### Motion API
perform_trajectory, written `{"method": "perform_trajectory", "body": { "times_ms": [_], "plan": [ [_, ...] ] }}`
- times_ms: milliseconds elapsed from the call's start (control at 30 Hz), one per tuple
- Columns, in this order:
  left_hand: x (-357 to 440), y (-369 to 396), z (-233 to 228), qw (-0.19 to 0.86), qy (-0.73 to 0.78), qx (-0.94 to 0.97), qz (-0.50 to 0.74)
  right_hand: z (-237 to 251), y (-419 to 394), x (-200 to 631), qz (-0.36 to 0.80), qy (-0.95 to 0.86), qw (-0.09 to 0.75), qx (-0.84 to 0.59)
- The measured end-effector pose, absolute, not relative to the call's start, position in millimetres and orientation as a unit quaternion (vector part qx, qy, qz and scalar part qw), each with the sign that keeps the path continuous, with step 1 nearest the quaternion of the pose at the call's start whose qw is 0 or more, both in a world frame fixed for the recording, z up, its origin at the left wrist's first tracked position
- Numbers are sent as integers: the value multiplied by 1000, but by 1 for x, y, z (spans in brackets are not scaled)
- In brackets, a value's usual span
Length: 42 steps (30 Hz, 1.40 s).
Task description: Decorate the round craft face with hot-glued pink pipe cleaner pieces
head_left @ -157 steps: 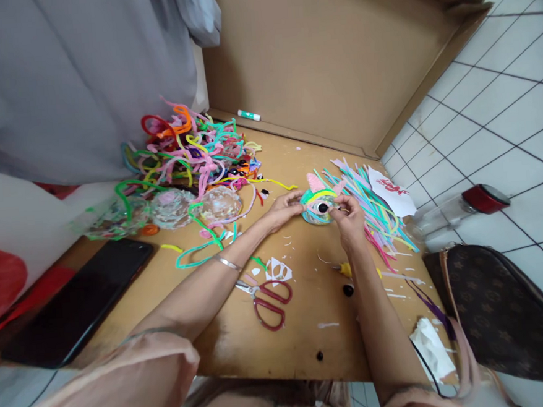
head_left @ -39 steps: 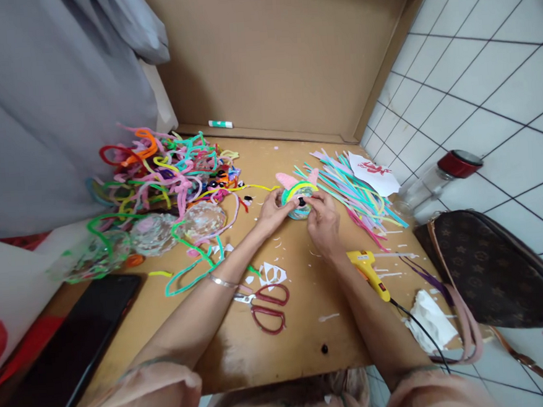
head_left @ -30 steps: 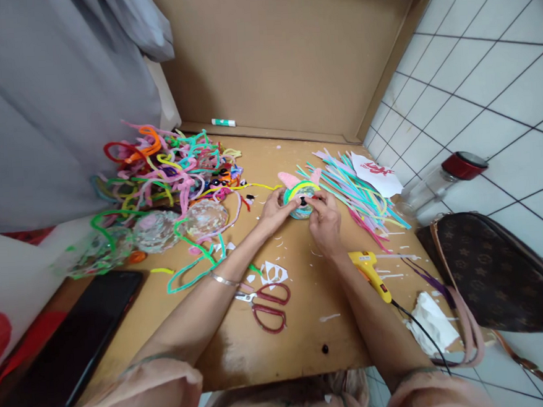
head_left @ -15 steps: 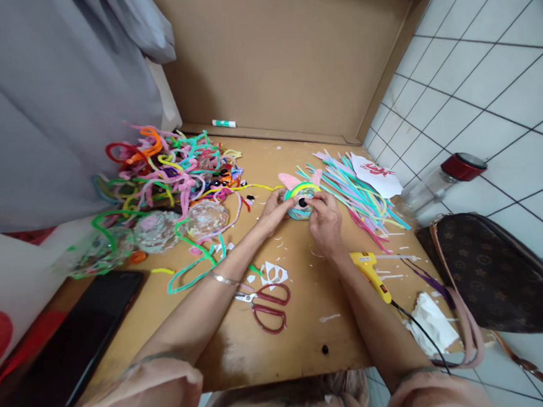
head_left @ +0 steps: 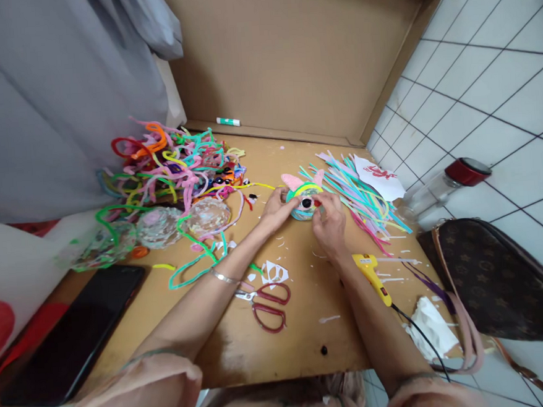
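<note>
A round pipe-cleaner animal face (head_left: 301, 213) in turquoise, green and yellow is held up over the middle of the table. It has pink ears (head_left: 291, 181) and a black round eye (head_left: 307, 203) on a pale patch. My left hand (head_left: 276, 210) grips its left side, thumb along the front. My right hand (head_left: 330, 223) is closed at its right edge, fingertips pinching beside a small red spot; I cannot tell whether that is a separate piece. Below lie red-handled scissors (head_left: 272, 306) and white paper with cut-out holes (head_left: 275, 272).
Tangled coloured pipe cleaners (head_left: 171, 167) and clear round pieces (head_left: 159, 227) fill the left. Straight pipe cleaners (head_left: 351, 185), a yellow glue gun (head_left: 372, 277), a bottle (head_left: 442, 185) and a brown bag (head_left: 495, 281) are at right. A black phone (head_left: 76, 335) lies front left.
My right fingertips have shifted from over the black eye to the face's right edge, so the eye shows fully. My left hand keeps its grip. The view has moved slightly.
</note>
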<state>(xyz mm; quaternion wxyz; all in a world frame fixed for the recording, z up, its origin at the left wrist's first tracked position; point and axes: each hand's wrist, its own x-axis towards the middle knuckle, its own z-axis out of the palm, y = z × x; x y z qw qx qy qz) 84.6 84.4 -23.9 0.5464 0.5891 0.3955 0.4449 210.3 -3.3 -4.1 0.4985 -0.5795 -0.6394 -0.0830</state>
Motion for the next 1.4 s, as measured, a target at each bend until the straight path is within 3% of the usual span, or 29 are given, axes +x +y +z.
{"method": "perform_trajectory", "body": {
  "times_ms": [167, 467, 667, 800, 900, 1000, 1300, 1400],
  "plan": [
    [84, 87, -26, 536, 416, 595, 431, -2, -4, 209, -67, -632, 517, -574],
    [68, 86, -17, 590, 420, 570, 388, -4, 3, 222, 91, -472, 680, -554],
    [48, 88, -14, 525, 439, 568, 458, -8, 12, 242, 122, -400, 724, -548],
    [44, 77, -4, 442, 413, 620, 499, -16, 18, 253, 128, -394, 715, -564],
    [53, 66, -5, 435, 417, 614, 509, -23, 22, 256, 149, -411, 688, -579],
    [66, 57, -12, 474, 454, 591, 469, -30, 23, 255, 179, -459, 656, -572],
    [70, 51, -29, 565, 324, 599, 466, -35, 22, 255, 270, -483, 632, -543],
    [67, 50, -35, 588, 296, 587, 471, -40, 22, 252, 200, -520, 618, -555]
  ]
}}
